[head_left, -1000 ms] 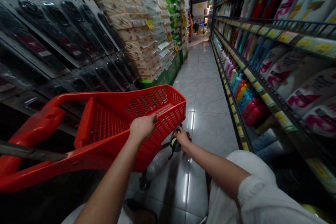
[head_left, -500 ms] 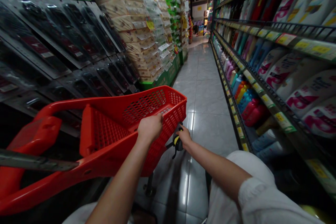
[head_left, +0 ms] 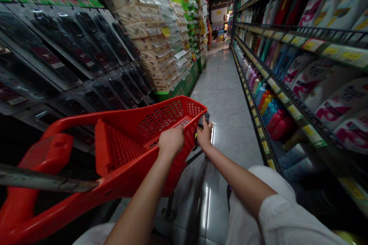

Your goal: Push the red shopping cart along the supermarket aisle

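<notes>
My left hand (head_left: 171,140) is closed over the near rim of a red plastic shopping cart basket (head_left: 123,174), its fingers wrapped round the edge. Beside the cart's front right corner, my right hand (head_left: 205,134) is closed round a dark grey-and-yellow tool (head_left: 206,116). The tool's grey top shows above my thumb; its lower part is half hidden behind the fingers and its kind is unclear. The basket's slatted bottom shows through the open top.
To the right, a long shelf (head_left: 284,95) carries several rows of shampoo bottles (head_left: 342,103). Stacked packs (head_left: 146,26) and blister-packed goods (head_left: 83,46) line the left side. The tiled floor (head_left: 227,103) runs down the aisle between them.
My right hand has risen and turned with the tool, bringing the tool's grey top up near the basket's front corner. My left hand stays on the rim; the cart appears slightly lower and further right.
</notes>
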A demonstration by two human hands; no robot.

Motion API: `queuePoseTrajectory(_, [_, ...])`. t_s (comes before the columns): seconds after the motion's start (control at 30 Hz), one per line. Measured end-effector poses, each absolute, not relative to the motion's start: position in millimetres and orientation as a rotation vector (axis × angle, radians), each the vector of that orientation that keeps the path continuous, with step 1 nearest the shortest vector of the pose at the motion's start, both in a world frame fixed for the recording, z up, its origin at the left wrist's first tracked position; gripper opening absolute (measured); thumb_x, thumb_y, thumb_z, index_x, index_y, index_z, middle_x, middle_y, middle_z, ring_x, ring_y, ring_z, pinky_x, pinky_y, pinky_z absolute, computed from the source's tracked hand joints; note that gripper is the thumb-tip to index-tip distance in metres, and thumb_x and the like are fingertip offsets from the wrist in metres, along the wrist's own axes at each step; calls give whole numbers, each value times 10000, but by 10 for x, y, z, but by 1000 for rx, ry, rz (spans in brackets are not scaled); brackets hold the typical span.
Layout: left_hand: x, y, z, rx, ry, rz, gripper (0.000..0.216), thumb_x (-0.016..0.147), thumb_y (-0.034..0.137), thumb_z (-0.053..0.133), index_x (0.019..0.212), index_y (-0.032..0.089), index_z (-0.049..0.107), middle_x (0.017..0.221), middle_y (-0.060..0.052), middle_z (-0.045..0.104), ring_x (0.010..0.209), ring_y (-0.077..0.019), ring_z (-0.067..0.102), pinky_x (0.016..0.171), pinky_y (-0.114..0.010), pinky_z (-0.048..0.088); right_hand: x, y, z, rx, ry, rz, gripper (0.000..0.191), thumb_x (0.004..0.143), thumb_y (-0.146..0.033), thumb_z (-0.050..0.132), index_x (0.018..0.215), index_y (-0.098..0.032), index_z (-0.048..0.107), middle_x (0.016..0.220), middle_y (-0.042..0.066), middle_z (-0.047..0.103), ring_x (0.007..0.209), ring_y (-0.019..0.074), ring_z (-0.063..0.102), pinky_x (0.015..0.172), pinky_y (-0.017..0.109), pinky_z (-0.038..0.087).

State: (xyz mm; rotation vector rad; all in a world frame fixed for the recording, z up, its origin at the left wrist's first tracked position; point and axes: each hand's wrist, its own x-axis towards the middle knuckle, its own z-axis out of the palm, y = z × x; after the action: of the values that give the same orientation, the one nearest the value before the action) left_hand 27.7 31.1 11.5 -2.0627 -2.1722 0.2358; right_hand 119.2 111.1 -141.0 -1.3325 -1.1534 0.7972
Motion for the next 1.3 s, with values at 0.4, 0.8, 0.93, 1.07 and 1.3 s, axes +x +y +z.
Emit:
queuePoseTrajectory(0.4, [423, 352, 94, -2004, -2265, 173, 413, 944, 257, 258, 1040, 160, 647, 911, -166, 737, 890, -321, 717, 747, -428, 555, 1463, 1240, -1324, -1261, -1089, 818, 617, 765, -167, 496, 1379, -216, 528, 1184, 86, 514, 1140, 198, 522, 1082, 353, 368])
queuePoseTrajectory(0.8, [462, 367, 128, -2035, -2255, 172, 415, 937, 233, 260, 1062, 137, 644, 900, -181, 732, 908, -319, 714, 768, -431, 548, 1466, 835, -1115, -1372, -1755, 638, 686, 765, -91, 505, 1408, -331, 487, 1297, 70, 476, 1142, 212, 533, 993, 318, 434])
queuePoseTrajectory(0.93, [472, 309, 121, -2033, -2243, 182, 425, 952, 268, 247, 1040, 150, 646, 891, -171, 734, 898, -314, 716, 760, -425, 549, 1600, 1166, -1077, -1559, -1547, 675, 619, 809, -133, 476, 1409, -280, 493, 1222, 96, 508, 1058, 214, 580, 945, 314, 455])
queuePoseTrajectory(1.07, [486, 277, 132, -2028, -2256, 203, 422, 953, 270, 252, 1042, 159, 649, 885, -171, 735, 896, -305, 717, 759, -419, 551, 1719, 1500, -1093, -1551, -1396, 767, 575, 823, -147, 455, 1388, -237, 520, 1151, 96, 536, 1040, 203, 584, 946, 305, 453])
queuePoseTrajectory(1.3, [470, 327, 138, -2040, -2258, 207, 400, 937, 224, 274, 1061, 147, 646, 903, -177, 732, 928, -305, 711, 778, -419, 551, 1596, 1341, -1159, -1406, -1430, 781, 607, 758, -111, 492, 1344, -249, 569, 1082, 63, 567, 1012, 188, 591, 956, 301, 453])
